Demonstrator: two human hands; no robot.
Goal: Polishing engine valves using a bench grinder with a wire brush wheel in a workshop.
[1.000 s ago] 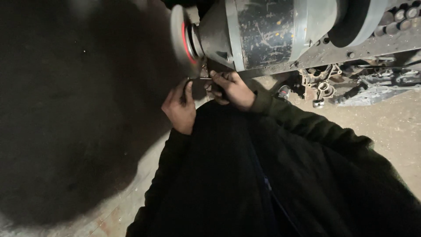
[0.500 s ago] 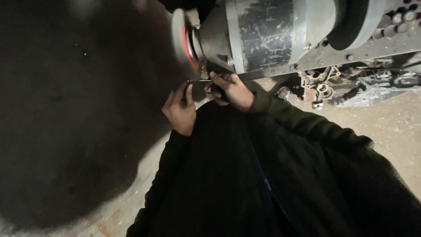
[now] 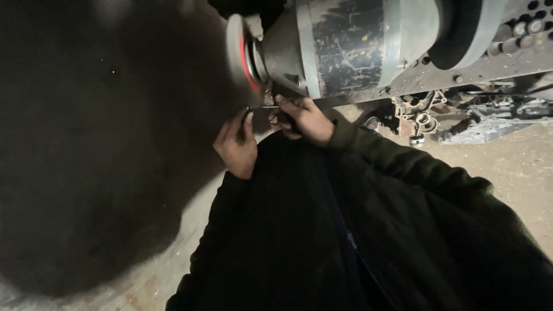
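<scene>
A thin metal rod [image 3: 262,107] lay level just under the grinding wheel [image 3: 237,53], both hands clenched on it. The left hand [image 3: 236,145] gripped its end below the wheel; the right hand [image 3: 302,118] pinched the other end beneath the grey motor housing [image 3: 345,43]. Metal castings [image 3: 417,115] lay right of that housing.

The dusty concrete floor [image 3: 518,173] carried a big dark stain [image 3: 86,173] across its left side, while near its far right edge lay a cluster of grey metal machine parts [image 3: 420,118] just beside a flat metal casting [image 3: 489,126].
</scene>
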